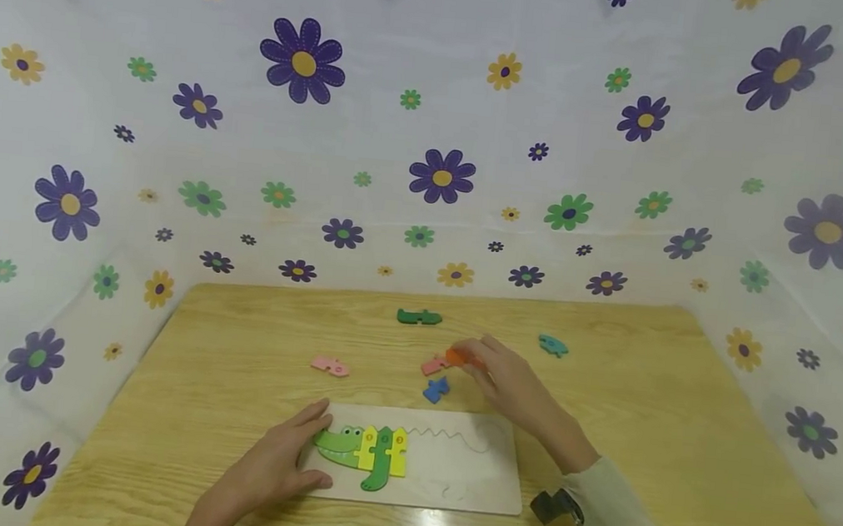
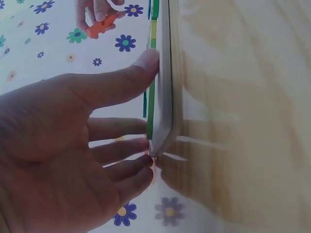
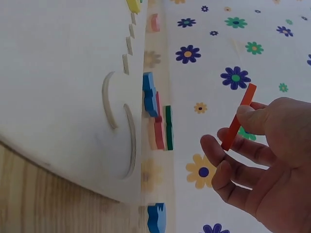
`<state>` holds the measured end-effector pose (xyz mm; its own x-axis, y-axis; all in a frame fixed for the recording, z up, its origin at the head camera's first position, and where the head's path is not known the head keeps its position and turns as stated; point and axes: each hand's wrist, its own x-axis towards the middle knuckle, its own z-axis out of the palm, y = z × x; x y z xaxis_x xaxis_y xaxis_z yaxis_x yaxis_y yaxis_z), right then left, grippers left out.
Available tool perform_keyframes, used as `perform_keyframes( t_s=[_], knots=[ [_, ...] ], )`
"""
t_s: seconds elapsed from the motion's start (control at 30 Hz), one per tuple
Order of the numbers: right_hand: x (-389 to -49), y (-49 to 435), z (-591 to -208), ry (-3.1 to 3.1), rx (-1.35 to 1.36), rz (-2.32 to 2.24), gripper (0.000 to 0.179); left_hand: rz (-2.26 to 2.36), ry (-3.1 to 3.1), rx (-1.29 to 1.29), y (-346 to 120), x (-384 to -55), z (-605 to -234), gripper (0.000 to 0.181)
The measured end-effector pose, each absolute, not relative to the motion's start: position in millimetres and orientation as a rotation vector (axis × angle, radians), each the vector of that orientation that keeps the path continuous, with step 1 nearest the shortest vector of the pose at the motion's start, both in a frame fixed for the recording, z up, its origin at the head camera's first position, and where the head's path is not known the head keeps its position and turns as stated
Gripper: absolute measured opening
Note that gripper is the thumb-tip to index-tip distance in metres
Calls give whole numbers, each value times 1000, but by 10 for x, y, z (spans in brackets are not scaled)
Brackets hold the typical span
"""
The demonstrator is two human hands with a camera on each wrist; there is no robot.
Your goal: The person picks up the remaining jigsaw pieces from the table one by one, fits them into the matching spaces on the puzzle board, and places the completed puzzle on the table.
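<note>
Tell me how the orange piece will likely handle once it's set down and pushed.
The orange piece is likely stiff, as its edge looks straight in the right hand. It is probably light for its size, since it is thin and held up in a small pinch. Laid flat, it should slide rather than roll, being slab-like.

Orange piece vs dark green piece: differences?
Support: the orange piece is pinched in the right grip, off the table; the dark green piece lies on the table. Pose: the orange piece is tilted; the dark green piece lies flat. Shared: both are notched, and neither is on the board.
</note>
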<state>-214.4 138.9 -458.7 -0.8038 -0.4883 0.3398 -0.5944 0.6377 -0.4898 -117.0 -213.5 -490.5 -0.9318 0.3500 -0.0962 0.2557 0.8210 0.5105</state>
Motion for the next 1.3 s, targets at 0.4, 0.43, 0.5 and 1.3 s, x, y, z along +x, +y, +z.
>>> perform_keyframes(
  t_s=[0.4, 0.43, 0.5, 1.3],
  knots=[
    [-2082, 1618, -4702, -2676, 845, 1106, 32, 739, 2813, 459, -1966, -1224, -4861, 84],
    [-2079, 1636, -4706, -2676, 837, 1131, 32, 739, 2814, 463, -1957, -1230, -4865, 84],
    [-2071, 1674, -4717, -2674, 821, 1196, 33, 739, 2814, 468, -1942, -1243, -4878, 83],
    [-2053, 1837, -4720, -2657, 687, 1487, 27, 791, 2745, 591, -1973, -1340, -4875, 86]
  ],
)
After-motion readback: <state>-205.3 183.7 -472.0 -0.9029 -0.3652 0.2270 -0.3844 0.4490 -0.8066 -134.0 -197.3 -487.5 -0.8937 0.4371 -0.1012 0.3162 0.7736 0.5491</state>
